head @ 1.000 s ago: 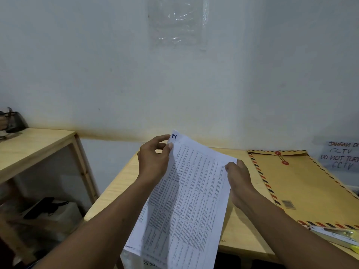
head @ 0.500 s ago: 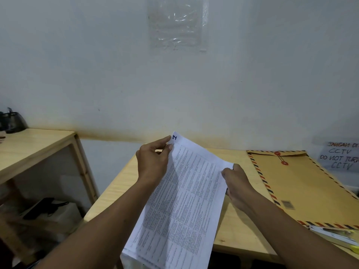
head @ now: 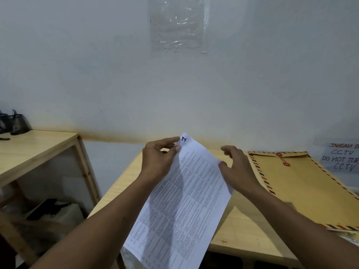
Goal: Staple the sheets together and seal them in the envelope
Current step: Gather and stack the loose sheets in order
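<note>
I hold printed white sheets (head: 184, 200) tilted above the wooden table (head: 250, 232); a blue "1" marks their top corner. My left hand (head: 157, 162) pinches that top left corner between thumb and fingers. My right hand (head: 239, 167) hovers at the sheets' right edge with fingers spread and slightly blurred, gripping nothing; only the thumb is near the paper. A brown envelope (head: 303, 189) with a striped border and red string buttons lies flat on the table to the right of my right hand, flap down. A pale object that looks like a stapler (head: 349, 235) peeks in below the envelope.
A lower wooden shelf unit (head: 38, 150) stands to the left, with dark objects (head: 15, 123) on top and a black item (head: 46, 208) beneath. A handwritten CCTV sign (head: 342, 158) leans at the far right. A clear plastic sleeve (head: 178, 26) is on the wall.
My right hand has let go of the sheets' right edge and opened its fingers. The left hand keeps its pinch, and the sheets hang from it, nearly where they were.
</note>
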Motion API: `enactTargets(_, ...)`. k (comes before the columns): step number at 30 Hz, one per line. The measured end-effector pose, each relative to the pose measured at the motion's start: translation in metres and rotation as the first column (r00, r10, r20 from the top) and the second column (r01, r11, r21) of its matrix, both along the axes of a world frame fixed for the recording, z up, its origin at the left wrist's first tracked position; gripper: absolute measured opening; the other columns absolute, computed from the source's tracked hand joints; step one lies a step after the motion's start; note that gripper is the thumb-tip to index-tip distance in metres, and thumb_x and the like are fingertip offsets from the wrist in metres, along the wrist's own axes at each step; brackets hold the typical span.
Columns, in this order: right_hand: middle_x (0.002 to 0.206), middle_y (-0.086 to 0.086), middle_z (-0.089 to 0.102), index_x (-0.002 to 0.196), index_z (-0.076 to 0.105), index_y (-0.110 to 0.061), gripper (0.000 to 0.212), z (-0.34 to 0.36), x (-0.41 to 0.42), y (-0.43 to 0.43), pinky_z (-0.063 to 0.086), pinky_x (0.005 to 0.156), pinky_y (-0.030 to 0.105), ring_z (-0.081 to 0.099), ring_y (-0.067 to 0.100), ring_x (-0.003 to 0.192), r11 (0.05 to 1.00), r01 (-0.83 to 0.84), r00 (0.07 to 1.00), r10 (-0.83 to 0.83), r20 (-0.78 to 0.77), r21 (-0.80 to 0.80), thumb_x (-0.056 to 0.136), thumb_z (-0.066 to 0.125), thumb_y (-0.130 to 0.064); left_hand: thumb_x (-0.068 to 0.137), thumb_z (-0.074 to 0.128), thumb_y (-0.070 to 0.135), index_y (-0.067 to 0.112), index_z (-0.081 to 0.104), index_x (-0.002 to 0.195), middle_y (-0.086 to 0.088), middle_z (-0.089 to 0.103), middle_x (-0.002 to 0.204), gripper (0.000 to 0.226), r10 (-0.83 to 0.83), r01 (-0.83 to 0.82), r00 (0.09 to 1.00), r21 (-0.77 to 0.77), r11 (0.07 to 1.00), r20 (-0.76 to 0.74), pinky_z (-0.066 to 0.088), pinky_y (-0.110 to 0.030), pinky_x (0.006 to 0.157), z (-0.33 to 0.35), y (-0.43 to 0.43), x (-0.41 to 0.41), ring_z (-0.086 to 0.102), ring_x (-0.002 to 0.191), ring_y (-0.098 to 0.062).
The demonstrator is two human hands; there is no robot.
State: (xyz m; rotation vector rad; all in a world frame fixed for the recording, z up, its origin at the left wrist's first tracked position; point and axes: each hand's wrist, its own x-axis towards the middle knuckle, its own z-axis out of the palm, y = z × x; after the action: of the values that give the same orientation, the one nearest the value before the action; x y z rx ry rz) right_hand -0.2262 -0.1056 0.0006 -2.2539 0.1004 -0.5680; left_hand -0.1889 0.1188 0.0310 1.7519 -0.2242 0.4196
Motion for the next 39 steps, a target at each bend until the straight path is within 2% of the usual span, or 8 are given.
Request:
enactTargets(4, 0.119, -0.009, 0.066, 0.122, 0.062, -0.023, 0.027, 0.036, 0.006, 0.012, 0.044, 0.092, 0.025, 0.059, 0.006, 0.112, 0.974, -0.222, 0.970, 0.217, 0.110, 0.040, 0.096, 0.061, -0.022, 0.086, 0.081, 0.021, 0.042, 0.076, 0.099, 0.013, 0.075, 0.093, 0.025, -0.071, 0.070, 0.997, 0.042, 0.997, 0.013, 0.060, -0.023, 0.068, 0.007, -0.009, -0.007, 0.075, 0.084, -0.015)
enactTargets(6, 0.100, -0.009, 0.071, 0.110, 0.069, -0.021, 0.017, 0.047, 0.010, 0.016, 0.048, 0.085, 0.023, 0.064, 0.005, 0.095, 0.967, -0.242, 0.961, 0.227, 0.157, 0.081, 0.094, 0.064, -0.020, 0.085, 0.081, 0.021, 0.044, 0.076, 0.098, 0.013, 0.077, 0.093, 0.027, -0.108, 0.106, 0.994, 0.078, 0.991, 0.023, 0.063, -0.031, 0.080, 0.008, -0.013, -0.009, 0.075, 0.084, -0.010)
enactTargets(9, 0.082, -0.009, 0.069, 0.098, 0.074, -0.019, 0.012, 0.047, 0.010, 0.016, 0.048, 0.076, 0.021, 0.064, 0.008, 0.081, 0.962, -0.216, 0.967, 0.188, 0.171, 0.165, 0.091, 0.067, -0.013, 0.086, 0.081, 0.021, 0.042, 0.078, 0.100, 0.013, 0.077, 0.091, 0.025, -0.144, 0.142, 0.989, 0.104, 0.984, 0.014, 0.062, -0.035, 0.081, 0.009, -0.018, -0.011, 0.075, 0.082, -0.009)
enactTargets(16, 0.092, -0.008, 0.072, 0.098, 0.075, -0.019, 0.012, 0.031, -0.005, 0.008, 0.055, 0.076, 0.028, 0.067, 0.011, 0.091, 0.967, -0.127, 0.979, 0.086, 0.185, 0.221, 0.093, 0.065, -0.014, 0.086, 0.081, 0.025, 0.033, 0.079, 0.109, 0.011, 0.078, 0.093, 0.025, -0.192, 0.195, 0.981, 0.153, 0.969, -0.033, 0.059, -0.027, 0.074, 0.005, -0.032, -0.014, 0.075, 0.080, -0.006)
enactTargets(22, 0.093, -0.011, 0.074, 0.092, 0.076, -0.027, 0.019, 0.023, -0.014, -0.002, 0.059, 0.080, 0.034, 0.069, 0.011, 0.091, 0.964, -0.099, 0.985, 0.060, 0.162, 0.246, 0.094, 0.063, -0.013, 0.086, 0.081, 0.025, 0.029, 0.079, 0.110, 0.016, 0.075, 0.094, 0.025, -0.213, 0.223, 0.974, 0.170, 0.960, -0.074, 0.050, -0.008, 0.063, 0.001, -0.043, -0.018, 0.071, 0.076, 0.006)
enactTargets(32, 0.098, -0.004, 0.076, 0.103, 0.078, -0.017, 0.017, 0.020, -0.012, -0.011, 0.058, 0.085, 0.031, 0.070, 0.012, 0.096, 0.958, -0.129, 0.988, 0.102, 0.117, 0.257, 0.092, 0.066, -0.012, 0.085, 0.081, 0.024, 0.028, 0.080, 0.107, 0.012, 0.077, 0.093, 0.022, -0.190, 0.205, 0.976, 0.149, 0.967, -0.109, 0.060, -0.028, 0.077, -0.003, -0.048, -0.017, 0.075, 0.080, -0.007)
enactTargets(35, 0.100, -0.002, 0.076, 0.103, 0.078, -0.016, 0.017, 0.020, -0.011, -0.013, 0.058, 0.085, 0.030, 0.070, 0.014, 0.097, 0.956, -0.107, 0.992, 0.083, 0.100, 0.272, 0.092, 0.067, -0.010, 0.085, 0.081, 0.024, 0.029, 0.081, 0.104, 0.009, 0.077, 0.089, 0.020, -0.191, 0.209, 0.974, 0.162, 0.964, -0.119, 0.058, -0.028, 0.075, -0.004, -0.050, -0.015, 0.075, 0.081, -0.010)
enactTargets(39, 0.099, -0.001, 0.076, 0.099, 0.078, -0.017, 0.016, 0.016, -0.014, -0.018, 0.058, 0.084, 0.031, 0.070, 0.016, 0.095, 0.956, -0.084, 0.995, 0.065, 0.077, 0.281, 0.091, 0.068, -0.008, 0.085, 0.082, 0.022, 0.030, 0.080, 0.102, 0.005, 0.077, 0.085, 0.019, -0.202, 0.233, 0.967, 0.222, 0.947, -0.153, 0.046, -0.018, 0.064, -0.003, -0.056, -0.013, 0.066, 0.068, 0.003)
